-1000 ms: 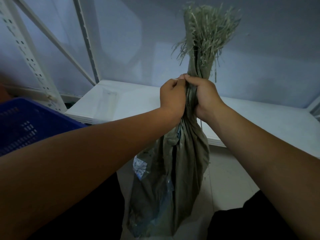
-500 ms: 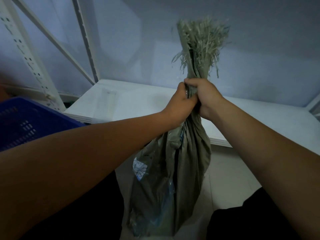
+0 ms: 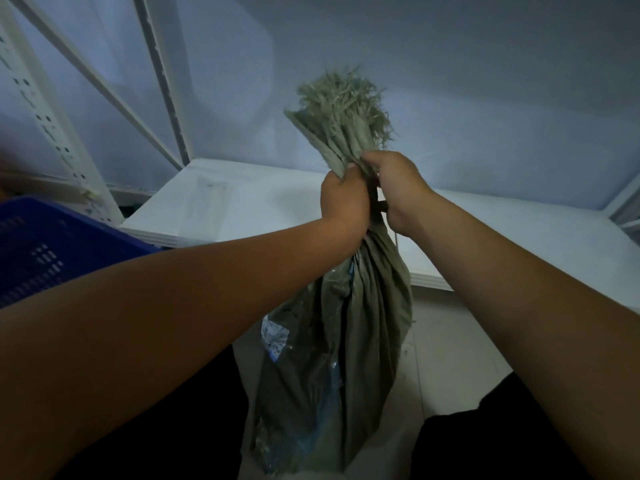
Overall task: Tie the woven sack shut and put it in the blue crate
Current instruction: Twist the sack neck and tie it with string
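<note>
The gathered neck of the woven sack (image 3: pixel 332 341) is clenched between the left hand (image 3: pixel 344 199) and right hand (image 3: pixel 398 188), its frayed mouth fanned above the fingers (image 3: pixel 349 174). The sack is held upright above the floor (image 3: pixel 450 358), its body hung below both fists. The blue crate (image 3: pixel 45 247) is seen well apart at left.

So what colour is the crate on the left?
Blue: the crate has slotted sides, shown at the left edge of the head view.

Hidden and cut-off parts

The woven sack (image 3: pixel 360 327) neck is covered by both fists; the blue crate (image 3: pixel 52 247) is cropped at the left edge.
</note>
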Available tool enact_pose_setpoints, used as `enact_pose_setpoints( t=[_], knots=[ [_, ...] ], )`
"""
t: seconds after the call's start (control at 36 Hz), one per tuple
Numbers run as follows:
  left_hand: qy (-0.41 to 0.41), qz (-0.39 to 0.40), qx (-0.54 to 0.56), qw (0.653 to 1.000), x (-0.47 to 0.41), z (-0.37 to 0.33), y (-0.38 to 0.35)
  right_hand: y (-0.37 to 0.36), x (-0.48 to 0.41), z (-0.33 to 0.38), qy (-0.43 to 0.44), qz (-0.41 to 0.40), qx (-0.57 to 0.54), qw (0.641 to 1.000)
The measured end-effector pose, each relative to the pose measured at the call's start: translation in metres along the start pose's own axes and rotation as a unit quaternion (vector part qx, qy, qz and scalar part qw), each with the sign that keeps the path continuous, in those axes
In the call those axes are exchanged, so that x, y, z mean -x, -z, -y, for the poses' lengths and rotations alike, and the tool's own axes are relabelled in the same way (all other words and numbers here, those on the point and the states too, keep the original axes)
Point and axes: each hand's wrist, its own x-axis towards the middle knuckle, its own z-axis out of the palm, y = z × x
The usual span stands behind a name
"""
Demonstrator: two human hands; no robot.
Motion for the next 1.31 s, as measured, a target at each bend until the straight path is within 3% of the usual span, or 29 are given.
enact_pose_setpoints(
  t=[0.11, 0.31, 0.39, 0.53, 0.58, 0.67, 0.78, 0.83, 1.0, 1.31],
  knots=[
    [0.006, -0.05, 0.01, 0.999, -0.004, -0.003, 0.003, -0.003, -0.009, -0.007, 0.095, -0.061, 0.136, 0.984],
    [-0.021, -0.074, -0.012, 0.997, -0.014, -0.009, 0.006, -0.006, -0.006, -0.007, 0.239, -0.142, 0.165, 0.946],
    [-0.014, -0.08, -0.031, 0.996, -0.017, -0.008, 0.008, -0.005, -0.005, -0.011, 0.331, -0.149, 0.21, 0.908],
    [0.006, -0.067, -0.048, 0.997, -0.018, -0.008, 0.011, -0.007, 0.004, -0.007, 0.449, -0.147, 0.348, 0.809],
    [0.013, -0.055, -0.061, 0.997, -0.02, -0.008, 0.013, -0.009, 0.004, -0.007, 0.47, -0.132, 0.417, 0.767],
    [0.02, -0.041, -0.084, 0.995, -0.023, -0.009, 0.017, -0.009, -0.002, -0.006, 0.46, -0.123, 0.468, 0.745],
    [-0.013, -0.008, -0.161, 0.987, -0.026, -0.014, 0.022, -0.006, -0.014, -0.006, 0.512, -0.1, 0.491, 0.698],
    [-0.039, 0.01, -0.195, 0.98, -0.026, -0.016, 0.026, -0.004, -0.017, -0.007, 0.504, -0.095, 0.475, 0.715],
    [-0.106, 0.082, -0.252, 0.958, -0.017, -0.017, 0.026, 0.008, -0.019, -0.004, 0.4, -0.1, 0.341, 0.845],
    [-0.203, 0.123, -0.32, 0.917, -0.02, -0.018, 0.029, 0.009, -0.016, -0.002, 0.341, -0.08, 0.312, 0.883]
  ],
)
